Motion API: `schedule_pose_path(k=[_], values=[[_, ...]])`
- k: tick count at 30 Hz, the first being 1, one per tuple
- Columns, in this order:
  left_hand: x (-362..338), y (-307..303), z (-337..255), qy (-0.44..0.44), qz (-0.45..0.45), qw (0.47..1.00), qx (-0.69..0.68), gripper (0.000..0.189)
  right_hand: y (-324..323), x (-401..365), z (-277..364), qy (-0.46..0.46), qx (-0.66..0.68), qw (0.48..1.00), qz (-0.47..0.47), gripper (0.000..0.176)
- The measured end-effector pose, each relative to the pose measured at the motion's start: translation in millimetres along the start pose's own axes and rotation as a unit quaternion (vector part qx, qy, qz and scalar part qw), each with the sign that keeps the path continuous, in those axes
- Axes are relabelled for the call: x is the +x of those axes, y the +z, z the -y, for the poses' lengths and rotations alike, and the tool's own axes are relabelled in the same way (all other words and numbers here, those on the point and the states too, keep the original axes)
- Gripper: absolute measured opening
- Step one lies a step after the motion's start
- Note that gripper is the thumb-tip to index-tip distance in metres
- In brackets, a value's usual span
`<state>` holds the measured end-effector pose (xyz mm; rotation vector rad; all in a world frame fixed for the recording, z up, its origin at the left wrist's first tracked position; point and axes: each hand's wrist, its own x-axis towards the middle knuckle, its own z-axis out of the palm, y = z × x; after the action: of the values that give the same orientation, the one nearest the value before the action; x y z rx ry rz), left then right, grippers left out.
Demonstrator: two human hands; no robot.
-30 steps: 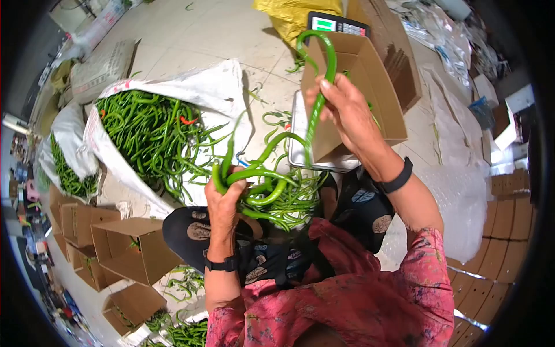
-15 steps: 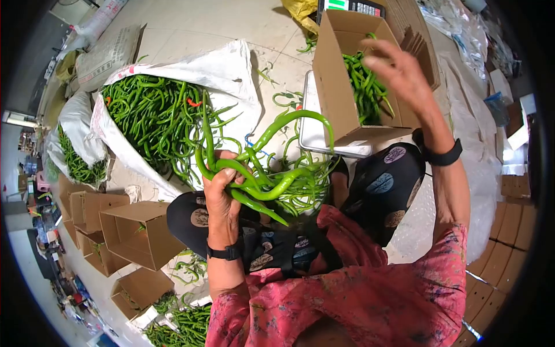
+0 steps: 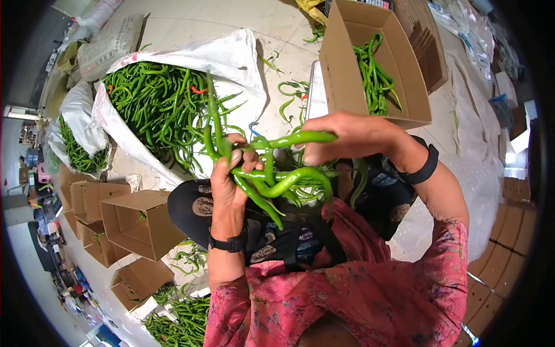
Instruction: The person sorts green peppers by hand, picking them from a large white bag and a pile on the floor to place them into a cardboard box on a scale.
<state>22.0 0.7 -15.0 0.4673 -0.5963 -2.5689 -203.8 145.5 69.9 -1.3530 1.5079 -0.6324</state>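
My left hand (image 3: 229, 179) is closed round a bunch of long green chili peppers (image 3: 283, 184), whose curved ends stick out on both sides. My right hand (image 3: 347, 137), slightly blurred, has its fingers closed on one long chili pepper (image 3: 289, 139) that reaches across from the left hand. Below the hands, more peppers lie in a loose heap over my lap, partly hidden. To the right, an open cardboard box (image 3: 341, 63) holds several green peppers (image 3: 376, 78) along its near side.
A white woven sack (image 3: 234, 49) spills a big pile of green peppers (image 3: 153, 110) at left, with a few red ones. Open cardboard boxes (image 3: 130, 228) stand at lower left. A white scale tray (image 3: 316, 95) shows beside the box. Loose peppers (image 3: 292, 92) lie on the tiled floor.
My right hand has come down and left from above the box to the bunch and now grips a pepper. The left hand still holds its peppers. The view has shifted slightly.
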Motion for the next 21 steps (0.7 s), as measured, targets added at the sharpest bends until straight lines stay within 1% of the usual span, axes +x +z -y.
schedule_pose_path(k=[1,3,4,5,7,8,9,11,12,13,14,15,16,17,18,19,20,21], values=[[3,2,3,-0.003,-0.013,1.0,0.005,0.029,6,4,1,0.002,0.0,1.0,0.001,0.046],[3,5,8,-0.019,-0.025,0.997,0.074,0.03,20,13,9,0.049,-0.006,0.998,-0.047,0.057],[4,9,10,-0.016,-0.034,0.993,0.114,0.029,25,20,14,0.109,0.086,0.99,-0.014,0.059],[5,13,10,-0.024,-0.025,0.99,0.135,0.029,30,25,10,0.109,0.086,0.99,-0.012,0.059],[8,10,11,-0.039,-0.053,0.986,0.151,0.028,40,35,6,0.097,0.123,0.988,-0.012,0.059],[7,10,10,-0.031,-0.057,0.985,0.157,0.024,37,29,6,0.113,0.121,0.986,-0.026,0.05],[6,13,8,-0.024,-0.06,0.984,0.165,0.021,35,28,1,0.114,0.121,0.986,-0.023,0.05],[5,10,2,0.008,-0.082,0.982,0.168,0.025,22,29,-19,0.076,0.213,0.973,-0.034,0.036],[5,10,-1,0.04,-0.091,0.982,0.162,0.026,14,32,-25,0.095,0.23,0.968,-0.04,0.031],[5,11,-3,0.071,-0.098,0.981,0.154,0.027,6,29,-28,0.099,0.228,0.968,-0.046,0.031],[4,8,-5,0.109,-0.121,0.977,0.137,0.027,-2,25,-30,0.104,0.271,0.952,-0.099,0.03],[6,3,-8,0.147,-0.101,0.976,0.122,0.029,-6,21,-29,0.108,0.312,0.932,-0.151,0.03],[7,-1,-7,0.167,-0.123,0.973,0.102,0.025,-6,18,-32,0.072,0.344,0.923,-0.157,0.027],[8,-4,-7,0.188,-0.146,0.968,0.083,0.022,-6,15,-30,0.073,0.343,0.923,-0.157,0.027],[9,-4,-8,0.203,-0.146,0.965,0.075,0.016,-6,12,-26,0.068,0.36,0.917,-0.161,0.027],[9,-7,-11,0.205,-0.146,0.965,0.074,0.016,-6,9,-23,0.062,0.376,0.91,-0.164,0.029],[10,-11,-15,0.209,-0.139,0.967,0.042,0.014,-7,6,-21,0.069,0.346,0.915,-0.196,0.03],[10,-16,-20,0.213,-0.131,0.968,0.01,0.013,-9,2,-24,0.068,0.344,0.916,-0.195,0.03]])
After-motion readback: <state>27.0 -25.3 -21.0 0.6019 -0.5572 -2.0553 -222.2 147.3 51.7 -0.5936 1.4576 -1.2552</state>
